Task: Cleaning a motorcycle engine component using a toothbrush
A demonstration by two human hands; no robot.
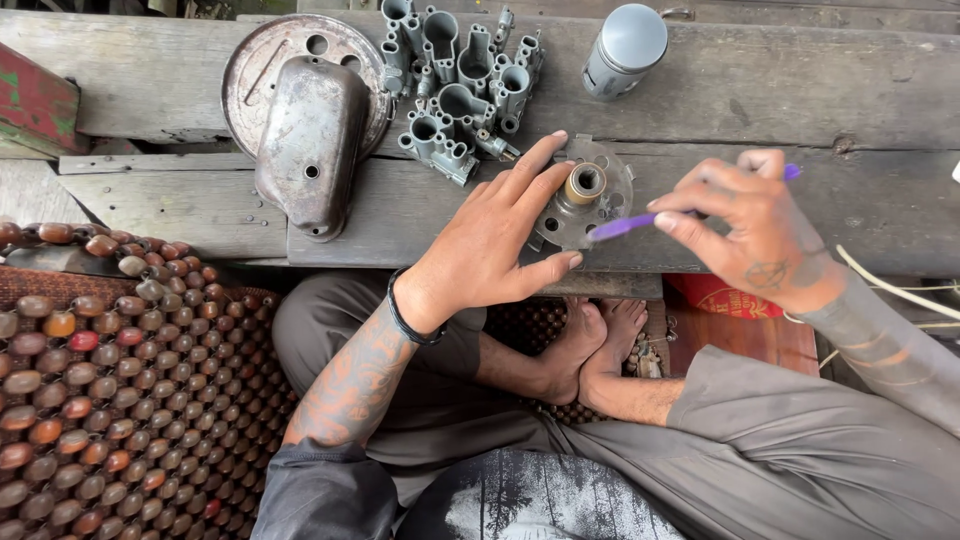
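Grey metal disc part with brass-coloured hub lies flat on wooden plank bench, near front edge; left hand spread open, fingers splayed, pressing on disc's left rim, gripping nothing; right hand pinches purple pen-like tool, tip touching disc's right side; cluster of grey cast fittings just behind disc; dented metal cover resting on round plate further left; grey cylindrical can behind; brown beaded mat at left.
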